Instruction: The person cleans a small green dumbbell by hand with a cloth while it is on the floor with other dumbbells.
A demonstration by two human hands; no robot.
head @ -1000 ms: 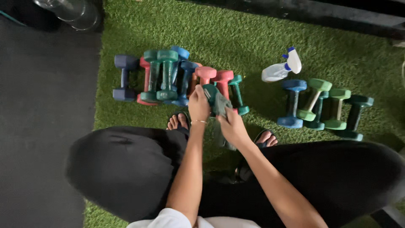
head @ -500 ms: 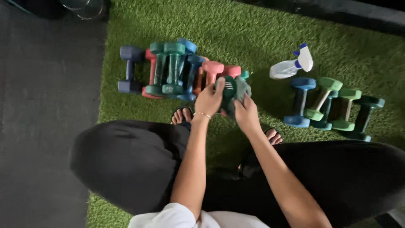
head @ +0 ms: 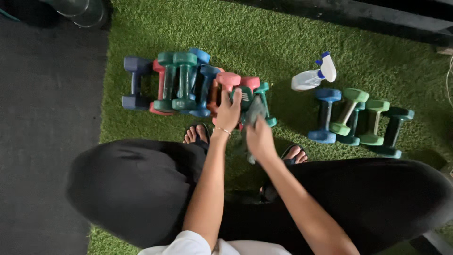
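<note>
Squatting over green turf (head: 283,42). Left hand (head: 229,113) stretched forward, fingers curled around a teal dumbbell (head: 257,101) at the right end of the left-hand dumbbell pile (head: 179,82). Right hand (head: 259,139) clutches a grey-green cloth (head: 254,113), pressed against that dumbbell.

Counted on the green turf (head: 264,42): one white spray bottle (head: 311,78) with a blue trigger, lying on its side. The right-hand group holds four dumbbells: one blue (head: 324,114), two light green (head: 348,111) (head: 375,122) and one dark teal (head: 392,132), with part of a further teal one showing behind. The left-hand pile (head: 188,82) overlaps, so about nine dumbbells can be made out; the exact number cannot be told.
</note>
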